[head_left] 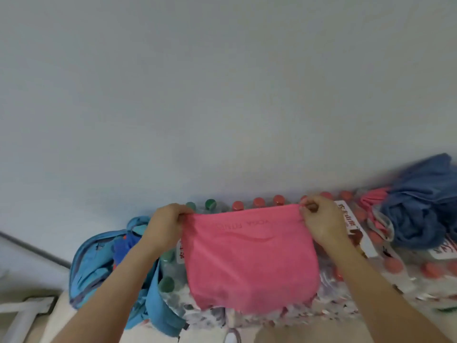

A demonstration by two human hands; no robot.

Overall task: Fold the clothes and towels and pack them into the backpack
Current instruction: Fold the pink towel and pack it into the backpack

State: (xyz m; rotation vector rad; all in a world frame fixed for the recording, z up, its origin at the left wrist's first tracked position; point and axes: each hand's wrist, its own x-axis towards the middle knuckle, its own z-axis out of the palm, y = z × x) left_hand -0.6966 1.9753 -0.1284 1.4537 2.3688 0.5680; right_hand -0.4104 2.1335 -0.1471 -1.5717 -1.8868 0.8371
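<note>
I hold a pink towel [249, 258] up in the air in front of me. My left hand [165, 225] grips its top left corner and my right hand [321, 219] pinches its top right corner. The towel hangs down as a doubled sheet with faint lettering near its top edge. A light blue backpack [99, 268] lies open at the left, with blue and red cloth inside it. A crumpled dark blue cloth [425, 209] lies at the far right, with a pink and grey piece [376, 206] beside it.
Shrink-wrapped packs of bottles with red caps [393, 266] and green caps [167, 284] form the surface under the towel. A plain pale wall [222, 95] fills the upper view. A white frame [27, 308] shows at the bottom left.
</note>
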